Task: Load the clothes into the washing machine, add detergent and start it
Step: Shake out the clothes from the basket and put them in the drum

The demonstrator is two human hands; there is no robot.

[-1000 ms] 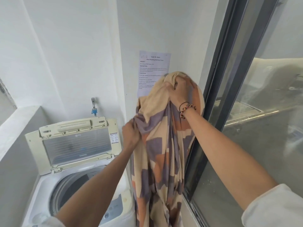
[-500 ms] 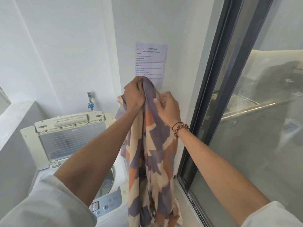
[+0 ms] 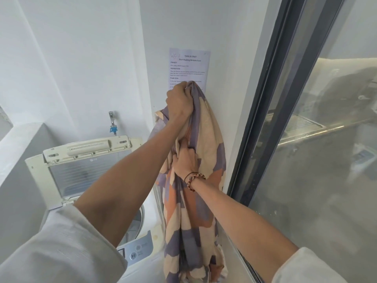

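A long patterned cloth (image 3: 206, 127) in cream, purple and orange hangs in front of the wall, right of the washing machine. My left hand (image 3: 179, 101) grips its top, raised high. My right hand (image 3: 186, 160), with a beaded bracelet at the wrist, clutches the cloth lower down. The top-loading washing machine (image 3: 85, 160) stands at the lower left with its lid raised. Its drum opening (image 3: 138, 221) is mostly hidden behind my left arm. The control panel (image 3: 138, 250) shows at the front.
A printed paper sheet (image 3: 189, 64) is stuck to the wall behind the cloth. A tap (image 3: 112, 123) sits above the machine. A dark-framed glass sliding door (image 3: 306, 139) fills the right side. A grey ledge (image 3: 20, 144) runs along the left.
My left hand climbed from mid-cloth to the top. My right hand let go of the top and dropped to grip the cloth lower. The cloth hangs lifted higher.
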